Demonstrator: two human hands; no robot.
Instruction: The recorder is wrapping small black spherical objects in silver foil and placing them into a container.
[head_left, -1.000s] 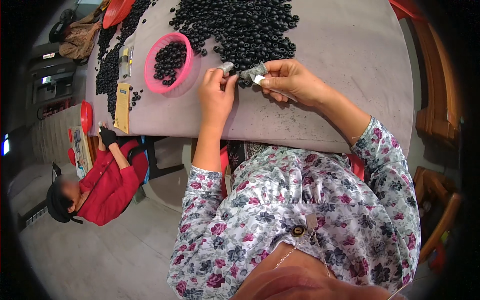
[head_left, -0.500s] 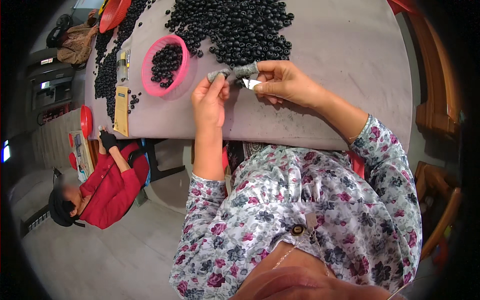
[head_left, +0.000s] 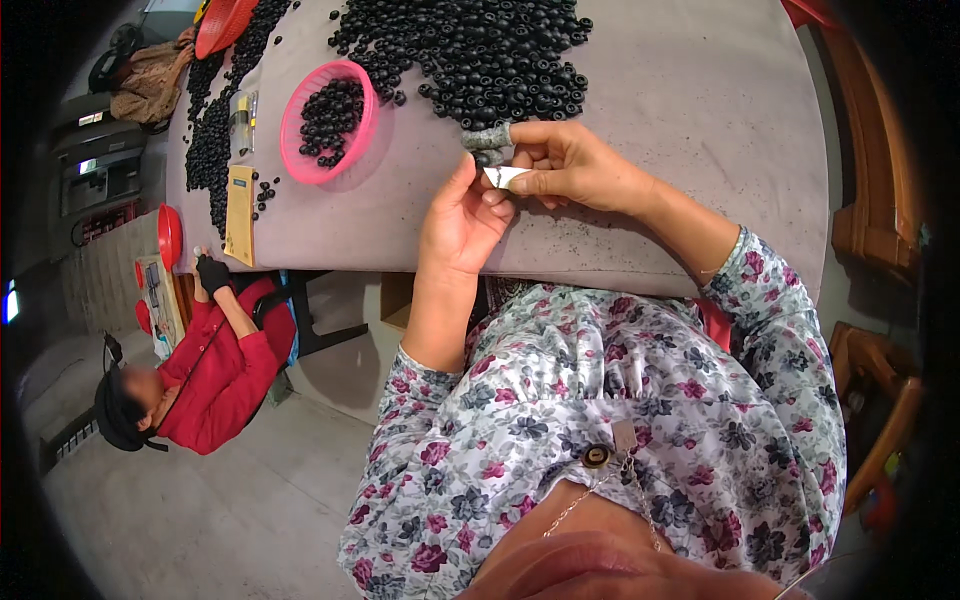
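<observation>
My right hand pinches a small white, pointed, blade-like piece between thumb and fingers. A grey wrap covers its index finger. Palm partly up, my left hand meets it from the left, fingers closed at the white piece's tip. A small dark round thing, apparently a black bead, shows at the left fingertips, mostly hidden by fingers. Just beyond both hands lies a large heap of black ring-like beads. To the left, a pink plastic basket holds more of them.
Further left on the cloth-covered table are a tan packet, a clear packet, another spread of black beads and a red basket. A co-worker in red sits at left. Wooden chairs stand at right.
My left hand has moved right and turned its palm up, bringing its fingers against the right hand's. The white piece has tilted slightly; the right hand is nearly where it was.
</observation>
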